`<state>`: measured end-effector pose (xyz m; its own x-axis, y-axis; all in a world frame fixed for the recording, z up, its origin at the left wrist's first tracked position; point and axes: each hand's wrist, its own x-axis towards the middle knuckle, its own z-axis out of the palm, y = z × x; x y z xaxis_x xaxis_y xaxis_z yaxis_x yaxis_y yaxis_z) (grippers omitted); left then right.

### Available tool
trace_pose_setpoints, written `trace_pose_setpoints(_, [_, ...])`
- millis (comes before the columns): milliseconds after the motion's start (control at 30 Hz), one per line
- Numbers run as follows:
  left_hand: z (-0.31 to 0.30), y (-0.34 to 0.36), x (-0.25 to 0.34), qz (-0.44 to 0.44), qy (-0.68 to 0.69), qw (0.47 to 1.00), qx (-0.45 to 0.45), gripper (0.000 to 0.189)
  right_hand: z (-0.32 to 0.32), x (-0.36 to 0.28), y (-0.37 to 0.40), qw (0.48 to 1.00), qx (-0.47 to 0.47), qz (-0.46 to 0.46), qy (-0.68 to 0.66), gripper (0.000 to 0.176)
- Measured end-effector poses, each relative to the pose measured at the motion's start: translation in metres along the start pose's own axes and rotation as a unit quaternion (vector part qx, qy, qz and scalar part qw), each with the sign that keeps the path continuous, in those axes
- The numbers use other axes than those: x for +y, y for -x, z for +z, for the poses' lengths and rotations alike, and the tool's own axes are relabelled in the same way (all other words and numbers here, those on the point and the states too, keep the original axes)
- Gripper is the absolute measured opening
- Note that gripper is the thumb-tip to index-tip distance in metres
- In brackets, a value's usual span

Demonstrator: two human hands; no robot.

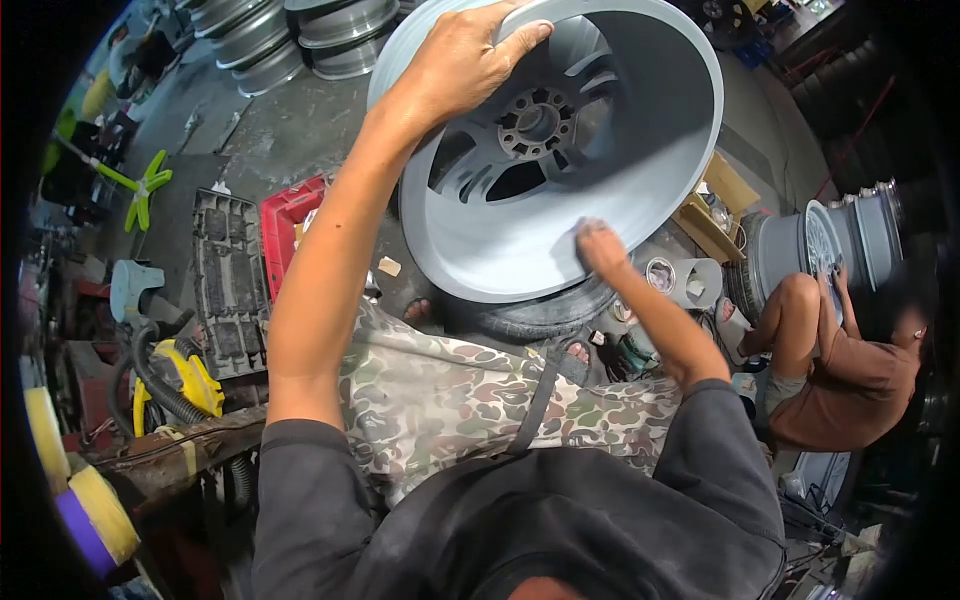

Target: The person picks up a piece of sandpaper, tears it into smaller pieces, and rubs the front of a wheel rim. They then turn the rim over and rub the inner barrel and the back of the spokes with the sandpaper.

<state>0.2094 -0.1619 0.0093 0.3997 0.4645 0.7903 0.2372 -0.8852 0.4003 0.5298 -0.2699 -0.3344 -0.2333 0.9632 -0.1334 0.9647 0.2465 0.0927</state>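
A large grey wheel rim (500,240) stands tilted on a black tyre (540,318), its hollow inner side facing me. My left hand (475,55) grips the rim's upper edge, with the thumb over the lip. Inside the barrel, at the lower right, my right hand (600,248) is closed against the grey inner surface. A small dark piece shows at its fingertips, too blurred to name. The spokes and the hub with its bolt holes lie deeper inside the rim.
A person (840,380) crouches at the right beside more rims (870,240). Near me are a cardboard box (735,185), a white container (697,283), a red crate (280,225) and a yellow machine (180,380). Stacked rims (345,35) stand at the back.
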Motion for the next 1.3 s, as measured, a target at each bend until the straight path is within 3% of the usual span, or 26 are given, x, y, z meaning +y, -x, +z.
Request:
trace_pose_setpoints(100, [0.0,0.001,0.001,-0.03,0.015,0.999,-0.032,0.025,-0.015,0.008,0.001,0.984,0.067,-0.053,0.159,0.02])
trace_pose_setpoints(133, [-0.001,0.001,0.001,-0.054,0.02,0.997,-0.054,0.025,-0.036,-0.029,-0.005,0.996,-0.082,0.024,0.035,0.018])
trace_pose_setpoints(200, [-0.001,0.001,0.001,-0.048,0.017,0.998,-0.03,0.026,0.005,-0.103,-0.023,0.987,0.091,-0.019,-0.128,0.019])
trace_pose_setpoints(267, [0.0,0.004,0.001,-0.051,0.015,0.998,-0.016,0.026,-0.053,-0.188,-0.062,0.96,0.007,-0.017,-0.28,0.022])
trace_pose_setpoints(300, [-0.004,0.001,0.004,-0.033,0.001,0.999,-0.009,0.028,-0.107,-0.209,-0.072,0.924,0.141,-0.087,-0.346,0.019])
trace_pose_setpoints(333, [-0.005,-0.001,0.005,-0.015,-0.012,1.0,-0.003,0.029,-0.135,-0.22,-0.098,0.863,0.264,-0.031,-0.429,0.017])
trace_pose_setpoints(367, [-0.006,-0.001,0.003,-0.014,-0.017,1.0,-0.01,0.03,-0.17,-0.206,-0.122,0.814,0.291,0.026,-0.502,0.023])
trace_pose_setpoints(400, [-0.004,-0.001,0.003,-0.016,-0.017,1.0,-0.012,0.03,-0.286,-0.182,-0.082,0.759,0.189,0.086,-0.617,0.026])
trace_pose_setpoints(433, [-0.005,-0.001,0.002,-0.014,0.0,1.0,-0.003,0.029,-0.294,-0.157,-0.116,0.582,0.228,0.076,-0.777,0.02])
trace_pose_setpoints(467, [-0.007,-0.001,0.001,-0.013,0.015,1.0,0.008,0.028,-0.344,-0.148,-0.082,0.554,0.231,0.111,-0.792,0.015])
trace_pose_setpoints(500, [-0.006,-0.001,0.001,-0.029,0.017,0.999,0.008,0.027,-0.324,-0.133,-0.108,0.475,0.311,-0.014,-0.824,0.016])
trace_pose_setpoints(533, [-0.008,-0.002,0.0,-0.03,0.015,0.999,0.014,0.027,-0.331,-0.145,-0.079,0.618,0.319,0.065,-0.716,0.016])
trace_pose_setpoints(567, [-0.009,-0.003,0.0,-0.038,-0.007,0.999,0.002,0.027,-0.314,-0.164,-0.068,0.709,0.391,0.056,-0.585,0.015])
trace_pose_setpoints(600, [-0.009,-0.004,0.002,-0.046,-0.027,0.998,-0.014,0.027,-0.243,-0.188,-0.09,0.747,0.63,0.009,-0.215,0.01])
trace_pose_setpoints(633, [-0.012,-0.007,0.009,-0.136,0.032,0.989,-0.044,0.029,-0.204,-0.221,-0.062,0.773,0.505,-0.015,-0.384,0.008])
trace_pose_setpoints(667, [-0.013,-0.007,0.007,-0.135,0.032,0.989,-0.045,0.029,-0.144,-0.227,-0.046,0.859,0.226,-0.084,-0.452,0.023])
trace_pose_setpoints(700, [-0.012,-0.005,0.005,-0.112,0.035,0.993,-0.028,0.029,-0.128,-0.216,-0.01,0.871,0.171,-0.107,-0.449,0.042])
trace_pose_setpoints(767, [-0.013,0.0,0.0,-0.096,0.035,0.995,-0.011,0.03,-0.042,-0.153,0.02,0.923,0.178,-0.12,-0.321,0.052])
trace_pose_setpoints(800, [-0.013,0.002,-0.003,-0.075,0.027,0.997,-0.005,0.031,-0.01,-0.099,0.024,0.959,0.175,-0.172,-0.141,0.046])
trace_pose_setpoints(833, [-0.01,0.003,-0.004,-0.052,0.023,0.998,0.0,0.033,-0.019,-0.056,0.03,0.989,0.042,-0.124,-0.075,0.039])
trace_pose_setpoints(867, [-0.008,0.0,-0.004,-0.05,0.025,0.998,0.001,0.033,-0.051,-0.034,0.025,0.991,-0.118,0.025,-0.056,0.034])
trace_pose_setpoints(933, [-0.005,-0.002,-0.005,-0.059,-0.026,0.998,-0.028,0.039,-0.019,0.027,0.022,0.979,0.112,-0.049,0.163,0.034])
trace_pose_setpoints(1033, [-0.004,0.001,0.001,-0.078,-0.041,0.996,-0.017,0.043,-0.004,-0.001,0.022,0.987,0.017,0.006,0.161,0.035])
trace_pose_setpoints(1100, [-0.003,0.0,0.006,-0.043,-0.025,0.999,-0.008,0.043,-0.017,-0.074,0.026,0.994,-0.072,-0.031,0.076,0.024])
trace_pose_setpoints(1233, [-0.007,0.005,0.03,-0.042,-0.012,0.999,-0.026,0.045,-0.094,-0.172,0.051,0.982,-0.009,-0.04,-0.186,0.026])
trace_pose_setpoints(1300, [-0.001,0.009,0.032,-0.073,-0.006,0.997,-0.03,0.045,-0.128,-0.176,0.066,0.926,0.044,-0.098,-0.363,0.032])
